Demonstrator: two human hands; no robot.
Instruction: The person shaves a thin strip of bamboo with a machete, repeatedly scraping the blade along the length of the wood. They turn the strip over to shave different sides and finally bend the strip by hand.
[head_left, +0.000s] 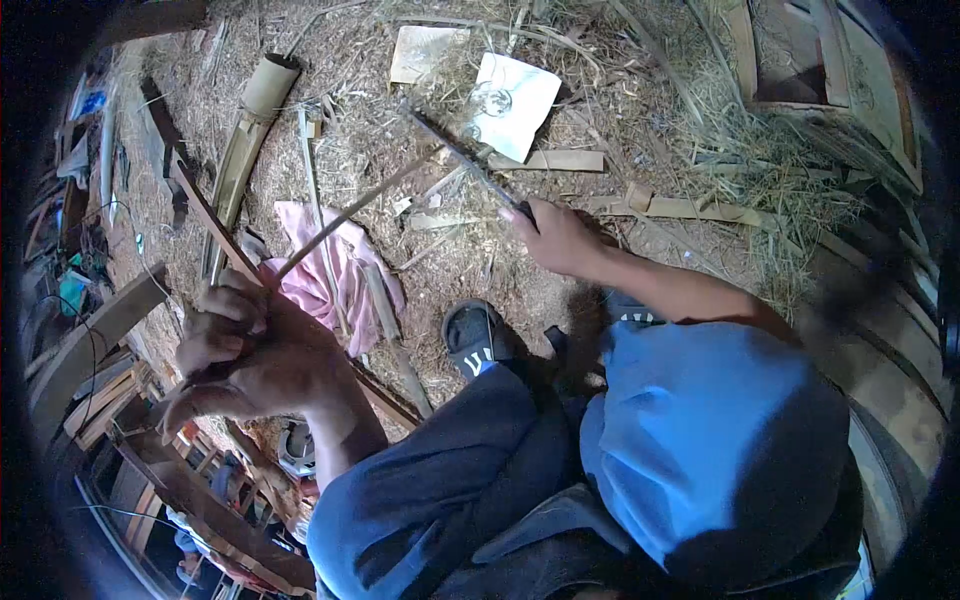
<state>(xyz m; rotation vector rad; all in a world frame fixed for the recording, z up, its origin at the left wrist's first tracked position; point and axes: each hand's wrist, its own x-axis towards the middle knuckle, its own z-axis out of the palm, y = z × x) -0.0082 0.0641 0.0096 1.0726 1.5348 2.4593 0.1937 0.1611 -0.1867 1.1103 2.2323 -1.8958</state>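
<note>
My left hand (255,350) is closed, with its fingers curled around a thin brown bamboo strip (350,212) that slants up to the right. A second narrow brown strip (212,215) runs up to the left from the same hand. In my right hand (560,238) is the handle of a long knife (465,160), its dark narrow blade pointing up and left. The far end of the bamboo strip meets the blade near its middle in this view. Below the strip, a pink cloth (320,265) lies crumpled on the ground.
Shavings and loose fibres cover the ground. A split bamboo pole (245,150) lies at the upper left, with a white sheet (515,100) at the top middle. Wooden boards (95,345) crowd the left edge. A sandal (480,335) shows below my knife hand.
</note>
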